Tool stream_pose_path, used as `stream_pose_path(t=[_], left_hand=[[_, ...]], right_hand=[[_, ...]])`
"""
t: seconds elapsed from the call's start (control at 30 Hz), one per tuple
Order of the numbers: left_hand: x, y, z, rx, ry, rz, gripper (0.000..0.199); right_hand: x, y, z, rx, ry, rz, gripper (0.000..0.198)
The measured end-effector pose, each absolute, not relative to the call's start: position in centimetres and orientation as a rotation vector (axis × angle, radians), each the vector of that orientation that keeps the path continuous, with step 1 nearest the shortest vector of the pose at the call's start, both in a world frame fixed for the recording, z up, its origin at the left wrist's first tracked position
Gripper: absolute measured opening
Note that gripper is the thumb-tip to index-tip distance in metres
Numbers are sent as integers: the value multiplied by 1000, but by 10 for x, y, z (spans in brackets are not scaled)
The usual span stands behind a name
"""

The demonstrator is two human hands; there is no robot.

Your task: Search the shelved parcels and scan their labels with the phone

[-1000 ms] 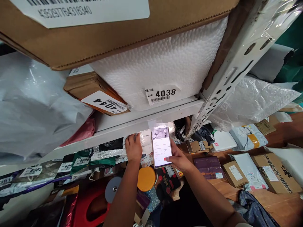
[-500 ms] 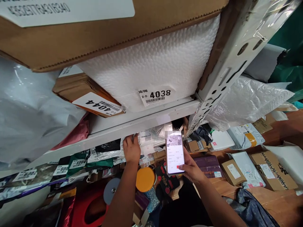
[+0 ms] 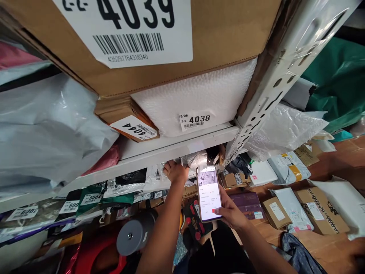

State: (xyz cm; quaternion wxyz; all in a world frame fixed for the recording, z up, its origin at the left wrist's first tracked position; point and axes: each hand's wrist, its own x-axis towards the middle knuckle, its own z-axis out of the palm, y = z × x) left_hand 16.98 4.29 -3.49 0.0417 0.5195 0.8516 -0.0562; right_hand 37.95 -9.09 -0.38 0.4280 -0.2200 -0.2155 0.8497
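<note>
Under the white shelf edge, left hand reaching up and forward, fingers curled onto a pale plastic-wrapped parcel tucked in the lower tier; exact pinch hidden by the shelf lip and the back of the hand, so cannot tell how tightly closed. Just right of it and a little lower, right hand wrapped around a smartphone, fingers along the right edge, thumb resting at the lower right corner of the lit screen. Phone held in portrait, long axis running near vertical in the head view and tilted slightly, top end aimed up toward the shelf and the parcel, bottom end toward the wearer, screen facing the camera with a barcode picture at the top and a small red button near the bottom. Phone and left hand close together but apart, not touching. Above the shelf edge, a white foam-wrapped package labelled 4038, beside it to the left a brown box with an upside-down 4044 label, and over both a big cardboard box marked 4039. Along the lower tier to the left, dark and green bags with tags such as 6004. Down right, small boxes and mailers spread over a wooden floor.
</note>
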Motion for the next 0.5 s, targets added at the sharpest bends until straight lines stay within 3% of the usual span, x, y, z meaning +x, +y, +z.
stream_pose_path(t=[0.3, 0.5], left_hand=[[159, 57, -38, 1615, 2583, -104, 38], [150, 56, -46, 1834, 2533, -19, 43]], right_hand=[[376, -96, 1, -557, -525, 2140, 87], [377, -101, 1, -577, -494, 2149, 91]])
